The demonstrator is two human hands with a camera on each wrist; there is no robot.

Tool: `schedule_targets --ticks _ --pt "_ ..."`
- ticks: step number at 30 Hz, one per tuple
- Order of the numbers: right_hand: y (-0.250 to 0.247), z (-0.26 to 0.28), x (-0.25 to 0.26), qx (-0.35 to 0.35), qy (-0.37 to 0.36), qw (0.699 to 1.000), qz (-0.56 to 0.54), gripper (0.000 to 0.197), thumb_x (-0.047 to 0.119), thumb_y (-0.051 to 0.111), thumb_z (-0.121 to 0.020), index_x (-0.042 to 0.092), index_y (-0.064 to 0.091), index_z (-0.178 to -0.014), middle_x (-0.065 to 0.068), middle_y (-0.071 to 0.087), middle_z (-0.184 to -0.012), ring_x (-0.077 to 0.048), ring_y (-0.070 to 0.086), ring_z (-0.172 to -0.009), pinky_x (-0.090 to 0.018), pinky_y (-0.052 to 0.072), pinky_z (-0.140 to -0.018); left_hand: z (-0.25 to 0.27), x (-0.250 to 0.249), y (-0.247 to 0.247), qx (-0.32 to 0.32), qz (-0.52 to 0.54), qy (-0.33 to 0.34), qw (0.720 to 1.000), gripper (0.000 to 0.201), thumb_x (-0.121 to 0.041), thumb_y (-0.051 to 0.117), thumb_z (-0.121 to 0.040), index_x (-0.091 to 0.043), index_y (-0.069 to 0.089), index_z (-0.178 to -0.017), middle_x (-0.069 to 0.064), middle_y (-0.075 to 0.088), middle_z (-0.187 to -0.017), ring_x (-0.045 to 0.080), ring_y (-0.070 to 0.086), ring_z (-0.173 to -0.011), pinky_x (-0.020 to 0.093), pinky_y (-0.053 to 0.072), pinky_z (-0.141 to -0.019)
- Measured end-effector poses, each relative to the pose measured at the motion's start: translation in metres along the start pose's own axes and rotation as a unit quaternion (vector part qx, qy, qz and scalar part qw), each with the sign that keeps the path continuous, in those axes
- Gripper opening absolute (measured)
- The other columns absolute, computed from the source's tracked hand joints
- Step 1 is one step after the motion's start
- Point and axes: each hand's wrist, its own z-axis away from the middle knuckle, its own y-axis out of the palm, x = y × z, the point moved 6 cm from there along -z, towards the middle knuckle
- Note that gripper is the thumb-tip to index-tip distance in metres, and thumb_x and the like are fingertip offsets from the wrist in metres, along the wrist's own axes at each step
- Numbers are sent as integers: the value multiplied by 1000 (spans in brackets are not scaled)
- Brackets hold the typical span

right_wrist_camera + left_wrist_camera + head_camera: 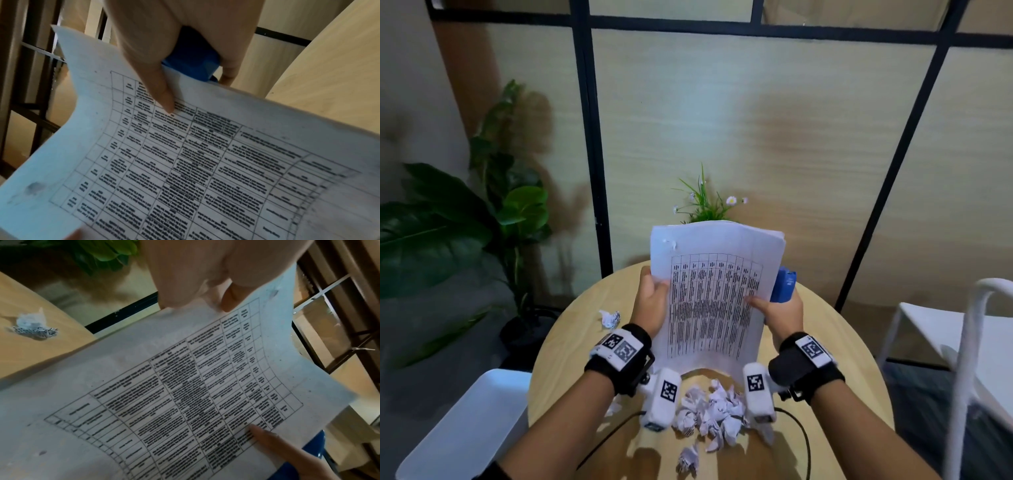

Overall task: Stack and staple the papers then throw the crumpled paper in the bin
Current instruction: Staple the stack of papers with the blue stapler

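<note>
Papers (714,294) stand on their lower short edge on the table (585,325), long axis running 6 to 12 o'clock and bowed toward the viewer. Left hand (652,299) pinches the 9 o'clock edge, thumb in front. Right hand (779,313) pinches the 3 o'clock edge and also holds the blue stapler (784,284) behind the sheets, so it is the nearer hand for stapling. The top corner at 11 o'clock, probably the staple site, lies farthest from the stapler. Crumpled paper (709,411) lies at 6 o'clock, between the wrists.
</note>
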Motion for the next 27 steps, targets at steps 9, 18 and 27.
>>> schedule_targets --ticks 9,18,27 --pt "-17 5 -23 -3 24 999 45 75 10 88 -45 7 53 -111 -13 69 -104 -22 66 -80 -28 47 -55 9 -11 -5 14 26 23 999 18 -7 44 -96 -25 44 -101 -9 58 -97 7 56 -92 23 44 -82" --pt "-17 4 69 -85 -137 987 10 26 18 73 -78 30 50 -82 0 58 -78 -16 55 -69 -31 45 -65 -3 -49 -10 5 -48 118 992 22 -13 47 -96 -22 38 -78 -7 42 -70 0 43 -62 19 38 -64" --pt "60 49 166 10 -299 949 -97 48 45 50 -81 3 47 -104 5 56 -74 10 55 -56 -4 42 -58 -1 -53 -10 -39 -98 138 985 35 -10 51 -93 -21 29 -68 -6 26 -61 8 25 -55 13 30 -48"
